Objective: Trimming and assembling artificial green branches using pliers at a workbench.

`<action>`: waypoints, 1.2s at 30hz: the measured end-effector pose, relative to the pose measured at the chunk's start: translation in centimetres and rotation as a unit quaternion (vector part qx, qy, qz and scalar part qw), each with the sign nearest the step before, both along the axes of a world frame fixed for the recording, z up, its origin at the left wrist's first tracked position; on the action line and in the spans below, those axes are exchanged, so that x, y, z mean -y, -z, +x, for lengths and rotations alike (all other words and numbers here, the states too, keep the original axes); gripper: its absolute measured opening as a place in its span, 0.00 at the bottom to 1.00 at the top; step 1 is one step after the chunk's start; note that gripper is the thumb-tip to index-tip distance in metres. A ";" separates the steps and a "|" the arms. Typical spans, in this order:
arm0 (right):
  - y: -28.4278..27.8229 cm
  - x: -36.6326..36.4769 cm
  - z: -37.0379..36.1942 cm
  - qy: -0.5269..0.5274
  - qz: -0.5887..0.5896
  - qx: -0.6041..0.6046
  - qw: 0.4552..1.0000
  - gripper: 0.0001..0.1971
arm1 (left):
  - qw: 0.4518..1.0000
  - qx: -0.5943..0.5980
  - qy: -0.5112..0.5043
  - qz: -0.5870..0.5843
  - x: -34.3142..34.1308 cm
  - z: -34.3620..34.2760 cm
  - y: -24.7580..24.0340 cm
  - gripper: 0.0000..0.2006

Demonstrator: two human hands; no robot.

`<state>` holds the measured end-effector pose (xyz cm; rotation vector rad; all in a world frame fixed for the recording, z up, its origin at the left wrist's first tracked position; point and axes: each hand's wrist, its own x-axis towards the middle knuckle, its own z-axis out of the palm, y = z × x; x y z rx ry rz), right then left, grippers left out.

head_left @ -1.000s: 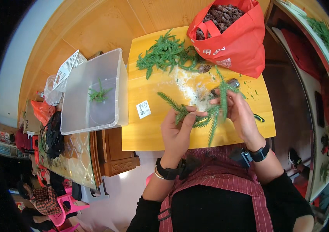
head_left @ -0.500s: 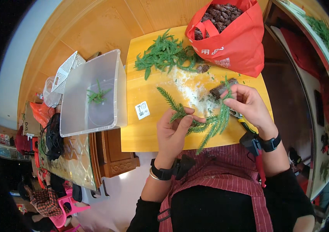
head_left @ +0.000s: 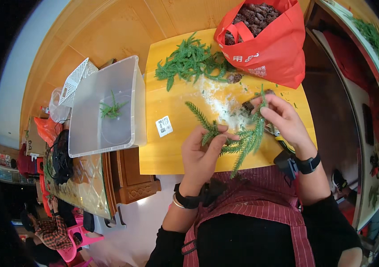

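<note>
Since its stem looks thin and its needles flexible, the green sprig (head_left: 248, 141) should handle as light and springy, best gripped by the stem. Over the near part of the desk (head_left: 167, 153), it spans both hands: the left hand (head_left: 203, 151) pinches its left portion between thumb and fingers; farther and to the right, the right hand (head_left: 284, 118) has thumb and fingertips together on its far-pointing frond.
</note>
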<state>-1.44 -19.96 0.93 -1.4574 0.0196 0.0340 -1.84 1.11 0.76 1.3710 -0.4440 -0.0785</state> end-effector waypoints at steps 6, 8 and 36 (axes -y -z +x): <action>-0.4 -0.1 -1.0 -0.102 -0.010 0.021 0.995 0.12 | 0.997 -0.056 0.002 -0.045 -0.1 0.2 0.0 0.06; 0.1 0.1 -0.7 -0.095 -0.060 0.036 0.993 0.10 | 0.998 -0.051 0.011 -0.041 -0.2 0.2 0.2 0.06; 1.2 0.8 -1.0 -0.119 0.184 0.072 0.973 0.16 | 0.986 -0.140 0.020 -0.088 -0.1 0.8 0.5 0.08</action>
